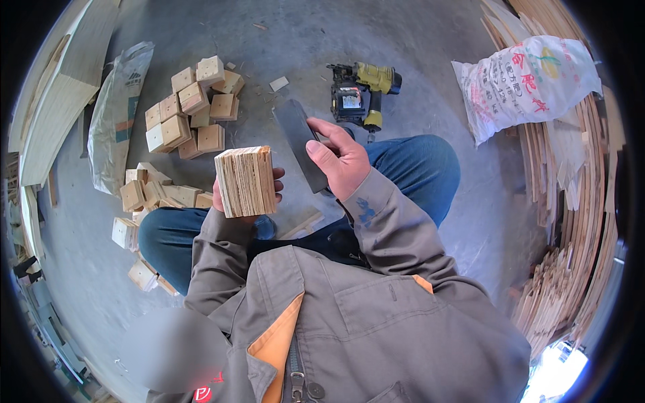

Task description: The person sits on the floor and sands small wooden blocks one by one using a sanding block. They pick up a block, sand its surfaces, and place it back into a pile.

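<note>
A laminated plywood block is held between the knees by the left hand, its layered edges turned upward; the fingers are wrapped around its sides from beneath, apparently so that its weight is borne and the top is left exposed. A dark, flat rectangular object is gripped along one edge by the right hand, thumb against fingers, and is held tilted just beside the block, presumably so that its broad face is kept unobstructed; its exact kind cannot be told. A yellow-and-black nail gun has been laid ahead of the right knee, seemingly to be within reach, while similar blocks are heaped ahead and to the left, perhaps to save floor space. The grey concrete floor is scuffed and marked by scraps. The room is lined by plywood sheets at left and wood strips at right, where a white printed sack is rested.
</note>
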Available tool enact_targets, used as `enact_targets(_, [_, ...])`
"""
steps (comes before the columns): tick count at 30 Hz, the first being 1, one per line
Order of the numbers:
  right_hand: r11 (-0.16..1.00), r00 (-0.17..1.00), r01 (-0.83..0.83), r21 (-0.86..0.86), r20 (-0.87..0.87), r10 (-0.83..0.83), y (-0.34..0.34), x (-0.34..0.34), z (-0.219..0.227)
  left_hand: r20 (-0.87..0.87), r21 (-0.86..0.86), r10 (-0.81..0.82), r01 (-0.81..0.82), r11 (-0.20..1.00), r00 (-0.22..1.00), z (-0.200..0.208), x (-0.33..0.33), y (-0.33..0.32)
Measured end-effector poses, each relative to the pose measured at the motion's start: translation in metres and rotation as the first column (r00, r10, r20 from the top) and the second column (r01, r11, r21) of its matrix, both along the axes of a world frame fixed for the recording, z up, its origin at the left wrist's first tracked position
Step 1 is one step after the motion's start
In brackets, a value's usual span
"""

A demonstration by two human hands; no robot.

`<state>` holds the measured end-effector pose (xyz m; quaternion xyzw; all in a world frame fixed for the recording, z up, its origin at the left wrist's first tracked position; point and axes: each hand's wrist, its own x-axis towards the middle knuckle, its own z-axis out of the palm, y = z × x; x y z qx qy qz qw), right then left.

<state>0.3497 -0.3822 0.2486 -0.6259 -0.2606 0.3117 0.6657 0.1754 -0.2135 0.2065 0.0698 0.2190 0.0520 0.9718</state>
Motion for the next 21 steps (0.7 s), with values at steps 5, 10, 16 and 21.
enact_targets(5, [0.996,0.956,-0.023,0.081,0.292,-0.002,0.009,-0.016,-0.009,0.178,0.055,-0.017,0.007,0.998,0.984,-0.011,0.001,0.0])
enact_targets(10, [0.99,0.875,0.025,-0.138,0.483,0.045,0.012,-0.011,-0.029,0.04,-0.018,0.074,-0.074,0.997,0.996,-0.021,-0.004,0.002])
enact_targets(16, [0.994,0.968,0.071,0.088,0.232,-0.09,0.014,-0.014,-0.016,0.159,0.031,0.05,-0.056,0.998,0.986,-0.033,-0.004,0.004])
enact_targets(21, [0.987,0.972,0.064,0.15,0.215,-0.095,0.026,-0.032,-0.015,0.022,0.845,0.075,-0.059,0.531,0.997,-0.068,-0.012,0.002])
